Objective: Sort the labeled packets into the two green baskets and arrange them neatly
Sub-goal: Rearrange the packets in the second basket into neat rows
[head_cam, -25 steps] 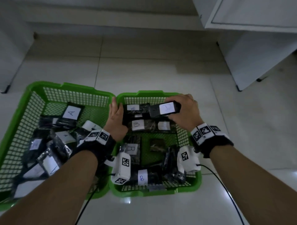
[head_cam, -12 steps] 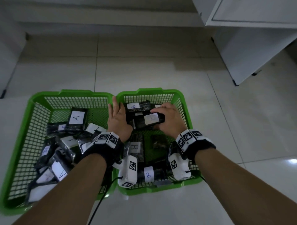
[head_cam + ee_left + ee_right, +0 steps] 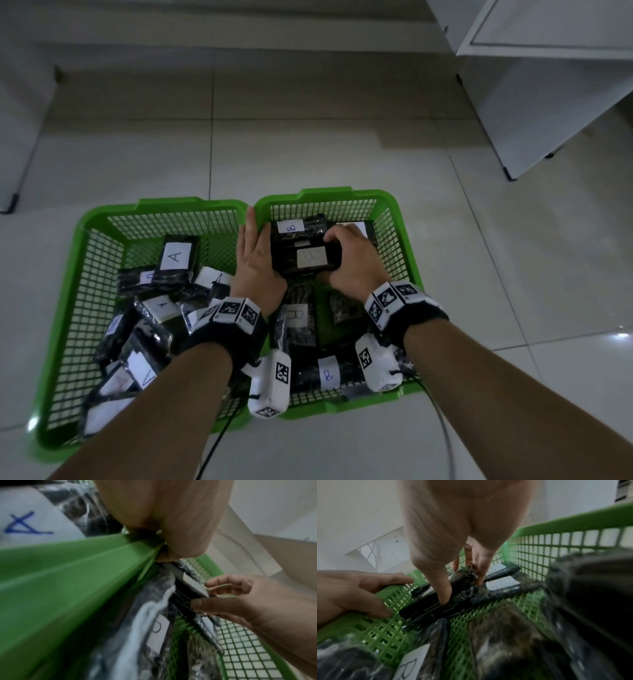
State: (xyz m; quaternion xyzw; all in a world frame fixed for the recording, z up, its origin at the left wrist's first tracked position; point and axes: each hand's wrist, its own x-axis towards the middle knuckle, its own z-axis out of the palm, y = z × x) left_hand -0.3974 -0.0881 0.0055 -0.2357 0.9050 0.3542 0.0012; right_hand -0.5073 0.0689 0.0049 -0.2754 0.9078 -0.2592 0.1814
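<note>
Two green mesh baskets stand side by side on the floor. The left basket (image 3: 188,205) holds several black packets with A labels (image 3: 176,257). The right basket (image 3: 325,195) holds B packets (image 3: 291,226). My right hand (image 3: 352,260) grips the right end of a black packet with a white label (image 3: 301,262) and holds it flat on the stack at the far left of the right basket; thumb and fingers pinch it (image 3: 423,607). My left hand (image 3: 255,253) rests with straight fingers on the rims between the baskets, thumb beside the packet.
More B packets (image 3: 329,373) lie loose at the near end of the right basket, with bare mesh (image 3: 322,318) in its middle. A white cabinet (image 3: 548,102) stands on legs at the far right. Pale floor tiles (image 3: 308,154) surround the baskets.
My right hand has brought the labeled packet down and to the left, from above the far rim onto the stack beside my left hand. The left hand has stayed on the rims.
</note>
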